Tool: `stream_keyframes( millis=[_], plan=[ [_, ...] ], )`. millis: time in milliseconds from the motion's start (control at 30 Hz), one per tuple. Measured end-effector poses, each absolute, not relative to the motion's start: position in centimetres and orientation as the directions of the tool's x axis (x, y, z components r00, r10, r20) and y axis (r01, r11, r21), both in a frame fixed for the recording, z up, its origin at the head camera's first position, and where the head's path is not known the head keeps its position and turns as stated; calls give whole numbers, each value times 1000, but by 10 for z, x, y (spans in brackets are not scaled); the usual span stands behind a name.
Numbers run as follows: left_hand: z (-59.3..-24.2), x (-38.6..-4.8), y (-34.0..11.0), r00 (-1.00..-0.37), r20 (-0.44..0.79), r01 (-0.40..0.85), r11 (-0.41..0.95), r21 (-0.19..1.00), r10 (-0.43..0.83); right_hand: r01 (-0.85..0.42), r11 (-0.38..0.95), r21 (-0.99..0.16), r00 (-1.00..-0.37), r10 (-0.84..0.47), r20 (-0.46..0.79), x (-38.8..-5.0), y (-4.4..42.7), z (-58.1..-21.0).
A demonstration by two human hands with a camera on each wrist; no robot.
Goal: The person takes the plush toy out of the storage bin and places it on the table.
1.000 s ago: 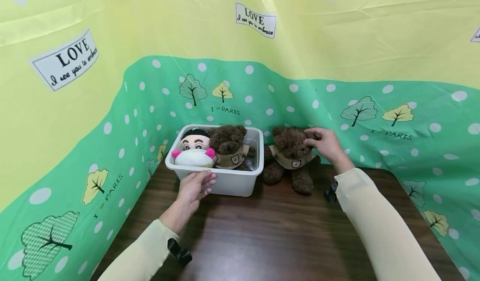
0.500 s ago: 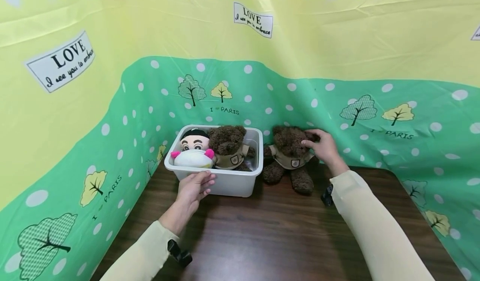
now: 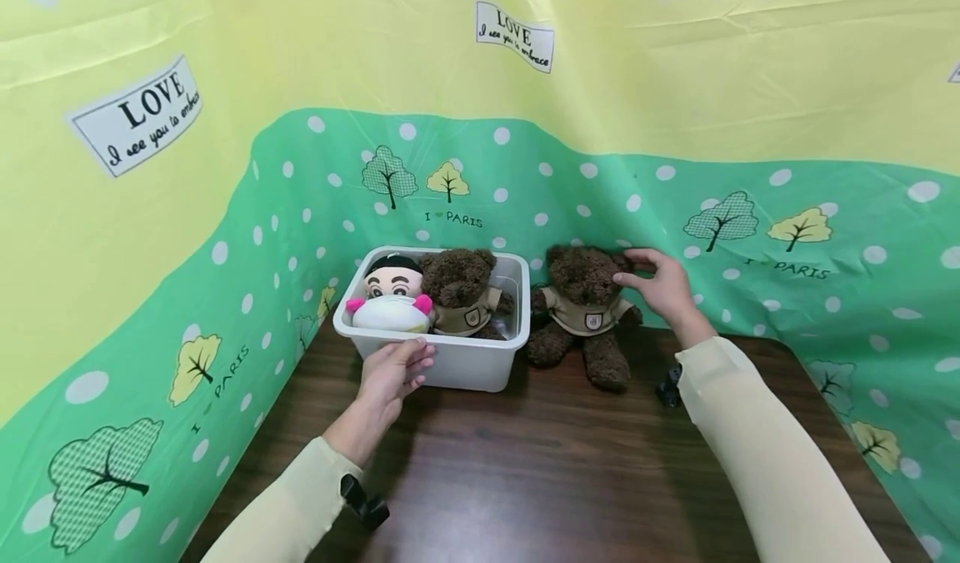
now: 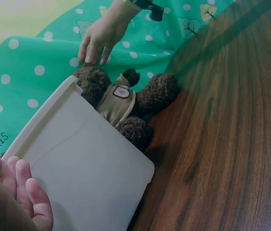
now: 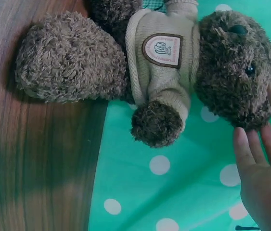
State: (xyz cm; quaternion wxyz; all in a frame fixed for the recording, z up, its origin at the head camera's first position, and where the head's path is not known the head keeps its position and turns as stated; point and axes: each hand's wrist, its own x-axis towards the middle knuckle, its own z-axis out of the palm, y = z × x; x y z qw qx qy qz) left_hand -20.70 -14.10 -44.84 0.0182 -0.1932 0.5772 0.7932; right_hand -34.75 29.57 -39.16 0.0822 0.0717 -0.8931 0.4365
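Note:
A brown teddy bear point(image 3: 587, 313) in a beige sweater sits against the cloth at the back of the table. At its head is my right hand point(image 3: 663, 286), thumb and fingers fairly straight beside the ear; the right wrist view shows the fingertips point(image 5: 241, 137) at the head's edge. Left of the bear stands a white plastic bin point(image 3: 465, 367). My left hand point(image 3: 388, 373) holds its front rim, thumb at the rim and fingers bent against the outer wall. Inside the bin sit another brown bear point(image 3: 456, 284), a black-capped doll point(image 3: 393, 275) and a white plush with pink ends point(image 3: 390, 314).
The dark wooden table point(image 3: 525, 471) stretches in front of both hands. A green and yellow patterned cloth point(image 3: 750, 279) hangs behind and along the sides, close to the bin and the bear.
My right hand has shifted slightly right and loosened from the bear's ear. The bear's head now stands more upright. My left hand has stayed at the bin's rim.

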Motion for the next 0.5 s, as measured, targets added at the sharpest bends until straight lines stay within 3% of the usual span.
stream_keyframes(
  millis=[500],
  plan=[
    [-445, -205, -140, -927, -326, -254, -330, 909, -184, -222, 601, -768, -974, -170, 148, -336, 300, -374]
  ],
)
